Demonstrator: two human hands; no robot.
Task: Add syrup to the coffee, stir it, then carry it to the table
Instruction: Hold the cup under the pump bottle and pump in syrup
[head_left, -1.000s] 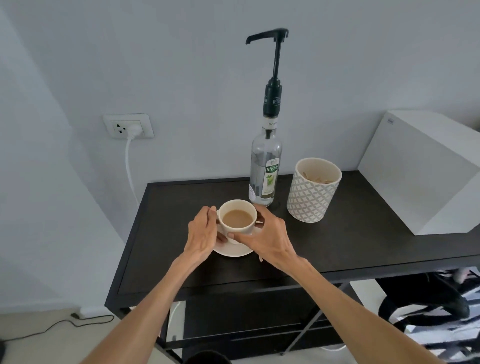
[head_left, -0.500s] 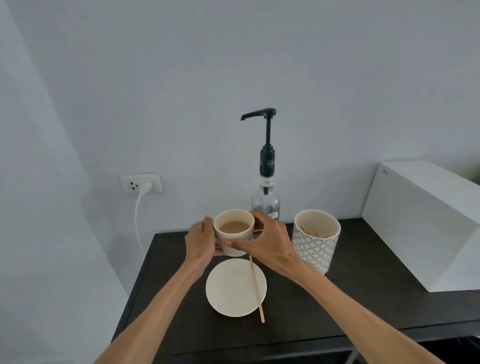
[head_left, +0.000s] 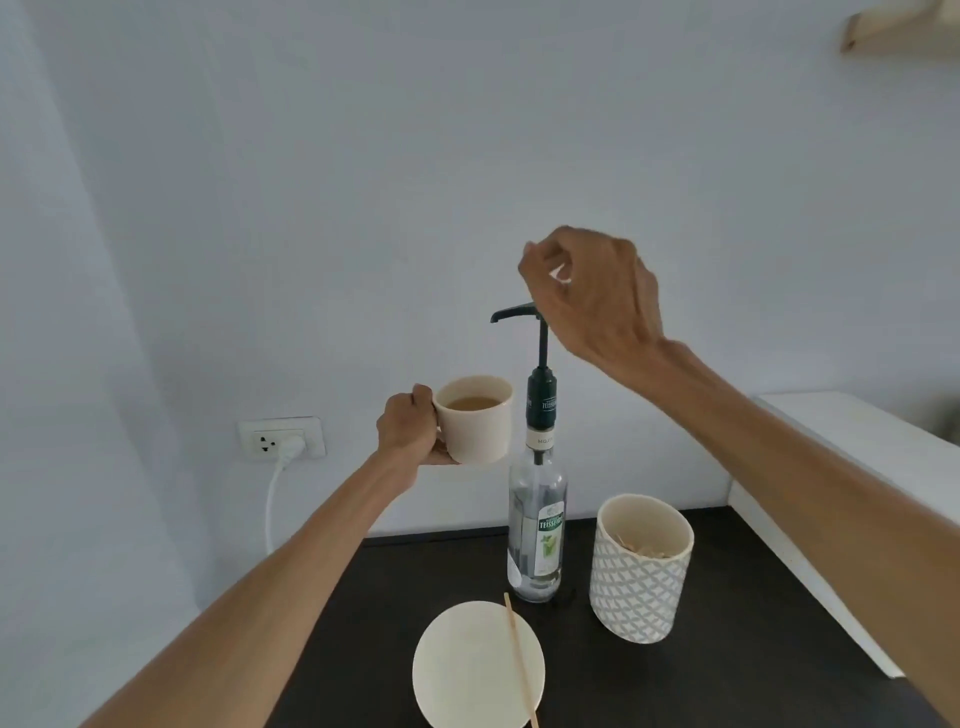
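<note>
My left hand grips a cream coffee cup by its handle and holds it in the air, left of the syrup bottle's neck. The cup holds light brown coffee and sits below the spout of the black pump. The clear syrup bottle stands on the black table. My right hand is over the pump head with fingers curled, thumb near the index finger, and hides the pump's right end. A cream saucer lies on the table with a wooden stir stick across it.
A patterned white container with wooden sticks stands right of the bottle. A large white box fills the table's right side. A wall socket with a white plug and cord is at the left.
The cup has been lifted off the saucer and raised under the pump spout. My right hand let go of the cup and rose to the pump head. The camera tilted upward.
</note>
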